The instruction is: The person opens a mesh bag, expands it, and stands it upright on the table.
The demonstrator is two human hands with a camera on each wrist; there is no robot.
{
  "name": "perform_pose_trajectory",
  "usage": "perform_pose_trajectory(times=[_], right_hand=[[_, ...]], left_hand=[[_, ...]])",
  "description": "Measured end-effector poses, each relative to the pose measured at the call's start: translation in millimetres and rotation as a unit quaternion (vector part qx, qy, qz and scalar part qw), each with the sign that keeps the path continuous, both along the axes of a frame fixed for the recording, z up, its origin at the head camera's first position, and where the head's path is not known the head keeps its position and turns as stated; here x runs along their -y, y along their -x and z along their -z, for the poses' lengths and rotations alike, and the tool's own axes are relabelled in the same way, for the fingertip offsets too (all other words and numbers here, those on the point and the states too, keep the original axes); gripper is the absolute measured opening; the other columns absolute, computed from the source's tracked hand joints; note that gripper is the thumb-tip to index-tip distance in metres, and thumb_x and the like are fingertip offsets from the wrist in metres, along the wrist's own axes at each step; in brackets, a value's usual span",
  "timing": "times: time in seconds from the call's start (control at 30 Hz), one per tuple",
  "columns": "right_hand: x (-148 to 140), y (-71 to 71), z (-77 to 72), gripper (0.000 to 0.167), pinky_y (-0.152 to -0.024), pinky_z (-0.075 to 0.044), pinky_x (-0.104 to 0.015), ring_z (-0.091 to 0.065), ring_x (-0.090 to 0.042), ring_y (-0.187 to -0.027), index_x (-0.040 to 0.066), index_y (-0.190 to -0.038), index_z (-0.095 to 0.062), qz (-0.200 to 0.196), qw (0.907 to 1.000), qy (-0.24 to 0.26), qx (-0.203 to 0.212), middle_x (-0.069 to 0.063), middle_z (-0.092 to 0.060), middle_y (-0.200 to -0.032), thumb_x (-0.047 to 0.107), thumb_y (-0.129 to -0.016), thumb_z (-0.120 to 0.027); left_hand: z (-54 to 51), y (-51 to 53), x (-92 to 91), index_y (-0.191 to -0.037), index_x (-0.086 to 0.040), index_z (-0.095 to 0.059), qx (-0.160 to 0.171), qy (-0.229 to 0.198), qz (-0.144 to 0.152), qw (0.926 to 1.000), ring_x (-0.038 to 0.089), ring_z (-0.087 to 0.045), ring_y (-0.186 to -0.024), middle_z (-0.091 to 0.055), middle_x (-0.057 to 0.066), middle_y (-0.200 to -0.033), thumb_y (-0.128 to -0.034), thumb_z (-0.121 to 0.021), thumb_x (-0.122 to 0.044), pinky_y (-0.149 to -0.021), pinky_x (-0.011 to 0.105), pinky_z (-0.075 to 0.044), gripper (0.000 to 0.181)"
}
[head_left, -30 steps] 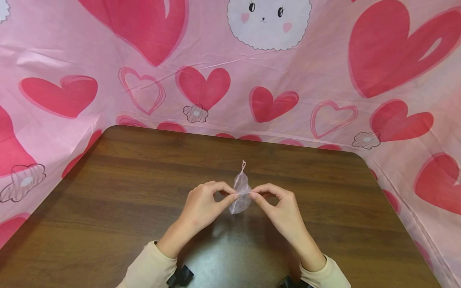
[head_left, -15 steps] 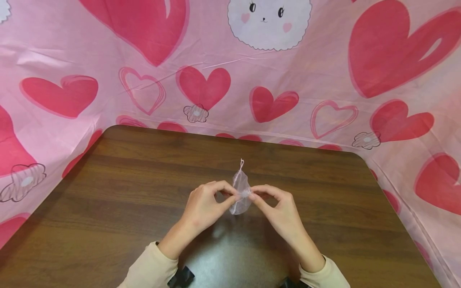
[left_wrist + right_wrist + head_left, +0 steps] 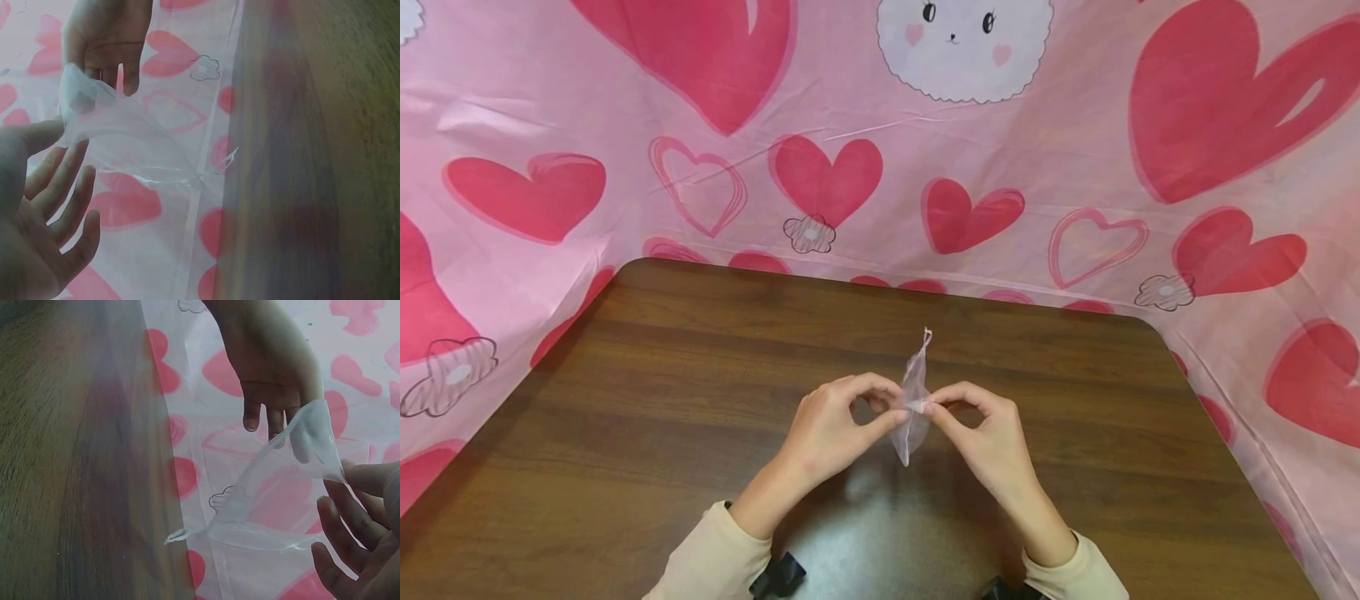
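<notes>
A sheer white mesh bag (image 3: 912, 437) with a thin cord loop at its far end is held up between the two hands above the table. My left hand (image 3: 831, 421) pinches its left edge with thumb and forefinger. Opposite it, my right hand (image 3: 988, 429) pinches the right edge. In the left wrist view the mesh bag (image 3: 140, 140) hangs slack, tapering towards the loop. A finger of the left hand (image 3: 275, 365) shows through the mesh in the right wrist view; whether it lies inside or behind I cannot tell. The other fingers of the right hand (image 3: 369, 540) spread loosely below.
The dark wood table (image 3: 662, 400) has rounded far corners. Pink sheeting (image 3: 850, 108) printed with hearts stands along its back and sides. Black devices, one of them the left wrist's black block (image 3: 778, 575), sit by the cuffs of beige sleeves.
The bag has turned in the hands: its loop end swung slightly right and its near end now comes to a point, reaching lower. The left fingertips have shifted slightly right and parted a little.
</notes>
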State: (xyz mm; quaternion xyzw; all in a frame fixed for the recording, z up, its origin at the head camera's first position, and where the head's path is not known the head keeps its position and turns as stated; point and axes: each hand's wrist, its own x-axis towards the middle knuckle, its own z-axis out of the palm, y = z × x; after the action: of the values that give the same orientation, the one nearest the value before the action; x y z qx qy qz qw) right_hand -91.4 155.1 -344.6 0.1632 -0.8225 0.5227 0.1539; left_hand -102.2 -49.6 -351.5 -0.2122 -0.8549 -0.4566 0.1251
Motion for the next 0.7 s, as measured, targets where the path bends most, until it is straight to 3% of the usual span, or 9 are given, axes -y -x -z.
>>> perform_pose_trajectory(times=[0.23, 0.43, 0.57, 0.7], right_hand=[[0.1, 0.5, 0.5, 0.012, -0.072, -0.049, -0.026, -0.064, -0.010, -0.073, 0.012, -0.084, -0.075, -0.015, 0.9996, 0.000, -0.025, 0.005, -0.071, -0.078, 0.002, -0.080, -0.081], [0.0, -0.4, 2.1, 0.013, -0.071, -0.049, -0.025, -0.064, -0.011, -0.075, 0.009, -0.084, -0.075, -0.037, 0.9983, 0.001, -0.044, 0.003, -0.072, -0.081, -0.001, -0.079, -0.080], [0.1, -0.4, 2.3, 0.007, -0.072, -0.049, -0.023, -0.065, -0.011, -0.076, 0.007, -0.085, -0.074, -0.046, 0.9975, 0.005, -0.053, 0.003, -0.072, -0.082, 0.008, -0.082, -0.081], [0.4, 0.8, 1.6, 0.008, -0.072, -0.049, -0.022, -0.065, -0.011, -0.076, 0.007, -0.085, -0.074, -0.051, 0.9967, 0.005, -0.062, 0.002, -0.072, -0.081, 0.005, -0.081, -0.081]], left_hand=[[-2.8, -1.0, 1.8, -0.105, -0.025, -0.076, 0.012, -0.030, 0.020, 0.9993, 0.004, -0.061, -0.077, -0.065, -0.018, -0.080, -0.0820, -0.082, -0.030, -0.072, 0.034, -0.051, 0.025], [-3.8, -1.8, 2.5, -0.106, -0.024, -0.077, 0.022, -0.029, 0.024, 0.9991, 0.004, -0.061, -0.079, -0.065, -0.018, -0.082, -0.0856, -0.078, -0.031, -0.072, 0.035, -0.052, 0.021], [-3.6, -1.1, 2.3, -0.099, -0.025, -0.078, 0.006, -0.023, 0.024, 0.9994, 0.002, -0.059, -0.078, -0.064, -0.020, -0.081, -0.0852, -0.079, -0.031, -0.070, 0.031, -0.050, 0.016], [-4.1, -0.4, 2.3, -0.092, -0.026, -0.078, -0.014, -0.019, 0.016, 0.9996, 0.000, -0.058, -0.077, -0.063, -0.022, -0.080, -0.0837, -0.080, -0.030, -0.069, 0.028, -0.049, 0.010]])
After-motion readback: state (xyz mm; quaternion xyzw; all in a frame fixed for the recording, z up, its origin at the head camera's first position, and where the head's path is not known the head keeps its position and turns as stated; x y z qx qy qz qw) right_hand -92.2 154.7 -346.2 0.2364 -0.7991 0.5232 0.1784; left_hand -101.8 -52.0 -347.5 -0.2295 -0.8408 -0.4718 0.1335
